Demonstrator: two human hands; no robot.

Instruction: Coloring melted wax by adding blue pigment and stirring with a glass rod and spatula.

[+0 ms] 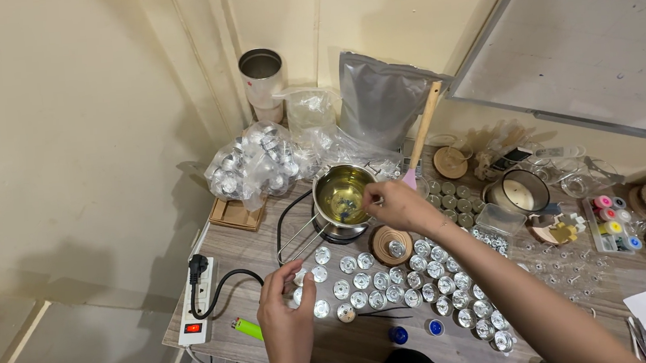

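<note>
The right hand (pixel 391 205) pinches something small above the pot (pixel 342 195) of melted wax. The left hand (pixel 286 309) grips a small tin cup (pixel 301 274). A slip could splash hot wax.

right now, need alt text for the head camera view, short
A person's right hand reaches over a small metal pot of yellow liquid, while the left hand touches one of many small silver cups arranged in rows on a wooden table. A power strip lies at left.
</note>
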